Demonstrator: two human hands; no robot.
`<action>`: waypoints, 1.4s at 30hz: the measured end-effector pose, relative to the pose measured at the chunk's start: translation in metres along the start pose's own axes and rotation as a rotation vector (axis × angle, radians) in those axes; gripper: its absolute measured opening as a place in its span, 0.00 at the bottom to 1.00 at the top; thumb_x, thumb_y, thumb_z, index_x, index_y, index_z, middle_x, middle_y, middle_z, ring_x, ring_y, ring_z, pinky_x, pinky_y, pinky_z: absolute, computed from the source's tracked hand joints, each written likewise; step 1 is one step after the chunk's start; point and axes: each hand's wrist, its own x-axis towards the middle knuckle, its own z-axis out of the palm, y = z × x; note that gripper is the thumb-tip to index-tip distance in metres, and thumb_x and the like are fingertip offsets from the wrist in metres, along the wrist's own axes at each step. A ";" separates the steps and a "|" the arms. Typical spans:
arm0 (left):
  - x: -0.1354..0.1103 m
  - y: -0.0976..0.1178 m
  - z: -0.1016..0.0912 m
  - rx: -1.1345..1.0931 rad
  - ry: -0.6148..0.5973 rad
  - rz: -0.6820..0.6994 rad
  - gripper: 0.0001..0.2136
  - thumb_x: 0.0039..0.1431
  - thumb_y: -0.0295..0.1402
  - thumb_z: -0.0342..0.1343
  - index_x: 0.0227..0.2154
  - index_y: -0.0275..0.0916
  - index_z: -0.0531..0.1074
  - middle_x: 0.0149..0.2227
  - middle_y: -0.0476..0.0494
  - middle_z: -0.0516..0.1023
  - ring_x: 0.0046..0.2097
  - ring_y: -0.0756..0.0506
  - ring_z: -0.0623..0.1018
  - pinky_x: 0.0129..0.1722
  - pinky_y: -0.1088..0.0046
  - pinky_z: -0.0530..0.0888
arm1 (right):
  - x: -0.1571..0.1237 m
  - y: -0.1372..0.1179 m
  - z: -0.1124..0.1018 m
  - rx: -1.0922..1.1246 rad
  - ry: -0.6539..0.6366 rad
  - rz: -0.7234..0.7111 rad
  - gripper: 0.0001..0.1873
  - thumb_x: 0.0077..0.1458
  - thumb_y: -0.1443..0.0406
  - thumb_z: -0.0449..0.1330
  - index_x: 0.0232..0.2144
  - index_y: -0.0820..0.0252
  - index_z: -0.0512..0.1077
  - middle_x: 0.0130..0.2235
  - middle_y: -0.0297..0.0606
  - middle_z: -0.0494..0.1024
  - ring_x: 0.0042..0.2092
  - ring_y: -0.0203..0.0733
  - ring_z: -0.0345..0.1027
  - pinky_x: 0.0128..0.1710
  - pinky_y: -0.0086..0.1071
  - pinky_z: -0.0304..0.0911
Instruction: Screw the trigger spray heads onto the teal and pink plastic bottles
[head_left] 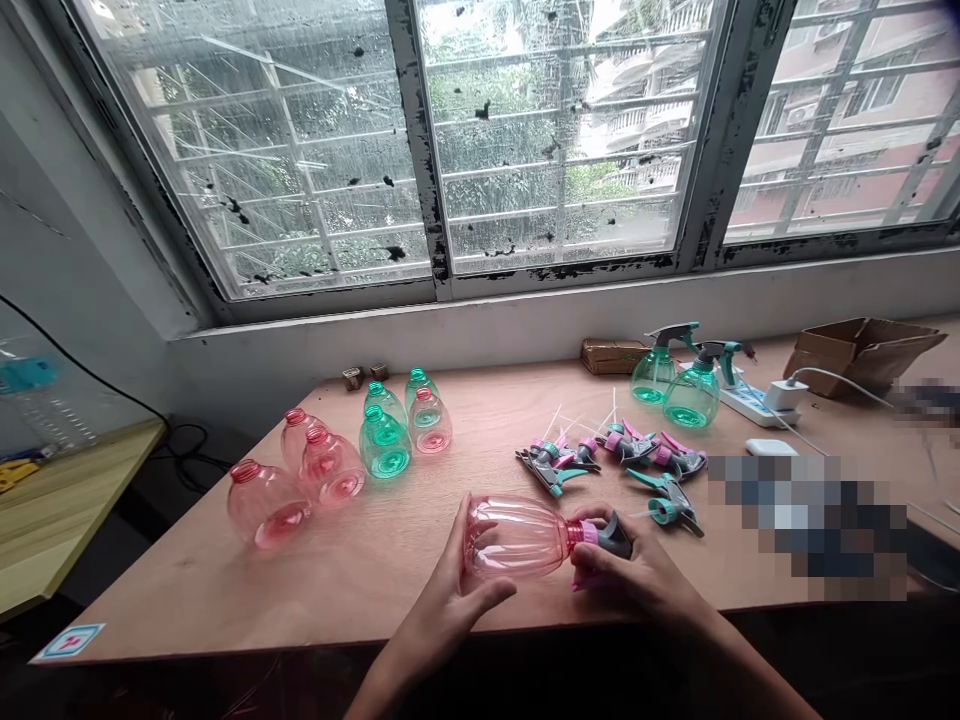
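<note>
A clear pink spray bottle lies on its side between my hands, just above the table's front edge. My left hand cups its base, with the thumb along the near side. At the neck, my right hand grips the grey and pink spray head, which sits against the bottle's mouth; whether it is threaded on cannot be seen. Beyond my right hand lies a pile of loose spray heads in grey, pink and teal. A teal and grey spray head is closest to that hand.
Headless pink bottles and green bottles stand on the table's left side. Two green bottles with spray heads stand at the back right, near a white power strip with cables. An open cardboard box is behind it.
</note>
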 end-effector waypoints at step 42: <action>0.001 0.000 0.002 -0.049 0.024 0.017 0.46 0.57 0.41 0.64 0.70 0.50 0.38 0.72 0.39 0.48 0.68 0.35 0.59 0.69 0.50 0.51 | -0.002 -0.004 0.002 -0.033 -0.010 0.017 0.21 0.51 0.54 0.70 0.41 0.59 0.72 0.27 0.34 0.81 0.29 0.44 0.79 0.31 0.35 0.74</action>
